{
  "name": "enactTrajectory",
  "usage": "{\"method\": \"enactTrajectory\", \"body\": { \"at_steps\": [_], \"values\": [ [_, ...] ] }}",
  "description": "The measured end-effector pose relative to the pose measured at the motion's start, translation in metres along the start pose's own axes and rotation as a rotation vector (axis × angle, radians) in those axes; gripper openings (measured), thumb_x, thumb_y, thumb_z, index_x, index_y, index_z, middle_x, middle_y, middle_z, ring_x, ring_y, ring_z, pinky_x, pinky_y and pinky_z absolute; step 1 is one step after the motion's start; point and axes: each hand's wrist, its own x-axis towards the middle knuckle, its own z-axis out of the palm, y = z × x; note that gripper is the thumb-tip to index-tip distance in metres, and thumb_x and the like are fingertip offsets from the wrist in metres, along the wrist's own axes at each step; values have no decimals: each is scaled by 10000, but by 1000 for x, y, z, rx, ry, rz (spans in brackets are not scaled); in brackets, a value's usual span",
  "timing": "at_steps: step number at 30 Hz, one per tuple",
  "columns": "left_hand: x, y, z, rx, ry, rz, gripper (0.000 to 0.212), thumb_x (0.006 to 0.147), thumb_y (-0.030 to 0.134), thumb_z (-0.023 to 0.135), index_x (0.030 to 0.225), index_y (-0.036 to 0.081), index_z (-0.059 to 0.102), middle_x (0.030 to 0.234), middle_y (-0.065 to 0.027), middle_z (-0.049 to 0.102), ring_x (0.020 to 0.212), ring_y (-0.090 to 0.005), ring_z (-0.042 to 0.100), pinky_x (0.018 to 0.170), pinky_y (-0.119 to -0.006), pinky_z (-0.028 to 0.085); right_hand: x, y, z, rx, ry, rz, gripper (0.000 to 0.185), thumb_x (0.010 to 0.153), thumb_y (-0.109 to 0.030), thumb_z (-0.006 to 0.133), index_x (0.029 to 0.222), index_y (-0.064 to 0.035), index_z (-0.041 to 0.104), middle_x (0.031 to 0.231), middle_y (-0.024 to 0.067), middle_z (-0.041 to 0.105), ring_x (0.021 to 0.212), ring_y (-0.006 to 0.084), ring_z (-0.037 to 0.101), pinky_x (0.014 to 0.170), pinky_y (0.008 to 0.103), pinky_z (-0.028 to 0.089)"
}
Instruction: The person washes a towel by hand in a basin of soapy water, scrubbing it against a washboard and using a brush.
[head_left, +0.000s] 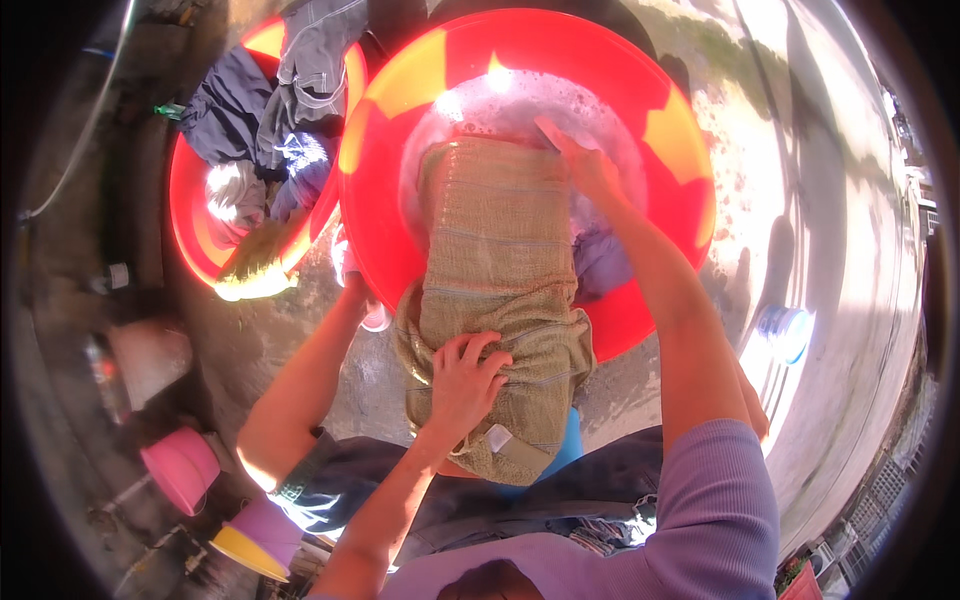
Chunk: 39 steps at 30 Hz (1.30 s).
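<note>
An olive towel-like cloth (499, 217) with thin stripes lies lengthwise from my lap into a large red plastic basin (382, 247). Whatever supports it underneath is mostly hidden. On its bunched near part rests my left hand (466, 379), fingers apart and bent against the fabric. A small white label (496, 437) shows near the cloth's lower end. Over the foamy water (555, 94), beside the cloth's far right corner, my right hand (592, 172) grips a flat pinkish object (551, 133), perhaps a brush. Purple fabric (600, 262) sits in the basin below that arm.
A second red basin (187, 225) at upper left holds dark trousers (311, 67) and other clothes. Pink (180, 469) and purple (266, 532) buckets stand at lower left. A clear plastic container (785, 334) is on the concrete ground at right. A blue edge (566, 450) shows under the cloth.
</note>
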Motion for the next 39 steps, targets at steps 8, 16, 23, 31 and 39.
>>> {"method": "enactTrajectory", "body": {
  "at_steps": [8,16,23,31,39],
  "values": [
    [1,-6,-20,-82,-53,103,234,666,88,665,866,107,545,1024,-12,542,983,-247,468,847,-405,360,13,-37,31,656,-229,179,440,800,-371,549,1084,-35,551,927,224,613,904,378,586,789,448,456],
    [-44,-28,-55,-173,-14,-2,199,693,-3,583,877,57,535,902,-72,585,847,-284,531,744,-380,433,73,-80,-53,631,-141,159,409,824,-394,540,1001,-31,604,895,193,625,865,332,606,719,429,479],
    [25,8,-67,110,-183,-114,228,753,120,575,971,65,537,917,-101,553,822,-278,535,778,-416,398,-13,-24,22,532,-140,128,491,768,-410,595,1100,-53,540,934,168,623,882,321,609,739,422,488],
    [26,-51,-21,59,212,-166,328,722,-43,559,1028,68,522,871,-131,520,818,-322,545,695,-424,436,52,-70,-12,533,-224,57,414,813,-345,544,1106,-52,537,938,196,620,872,344,611,737,460,481],
    [36,-9,-19,96,168,69,242,707,65,624,937,51,547,1194,-97,453,1051,-321,431,920,-484,316,-49,-49,-46,482,323,-286,425,895,-315,432,1279,-132,411,895,159,622,768,354,605,659,431,483]
  ]
}}
